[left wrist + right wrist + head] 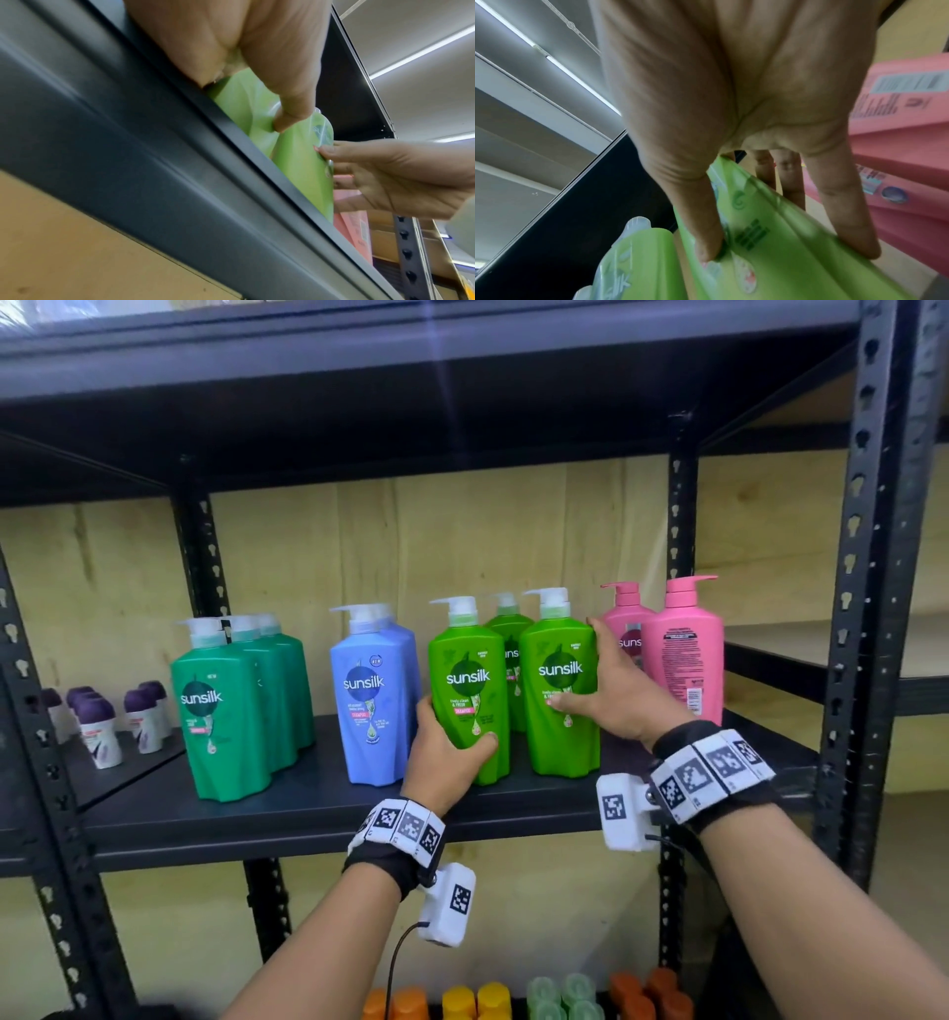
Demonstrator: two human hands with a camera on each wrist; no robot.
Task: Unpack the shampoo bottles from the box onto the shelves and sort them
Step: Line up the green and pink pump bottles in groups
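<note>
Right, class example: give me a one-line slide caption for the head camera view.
Left hand and right hand each grip a light green Sunsilk bottle on the black shelf.

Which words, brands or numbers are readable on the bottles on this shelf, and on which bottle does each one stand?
"sunsilk" on the dark green bottle.
"sunsilk", "NEW" and "SHAMPOO" on the blue bottle.
"sunsilk" and "lively clean & FRESH" on the left light green bottle.
"sunsilk" on the right light green bottle.
"suns", partly hidden, on the rear pink bottle.
Back label of the front pink bottle: too small to read.
Small purple-capped bottles: blurred.
</note>
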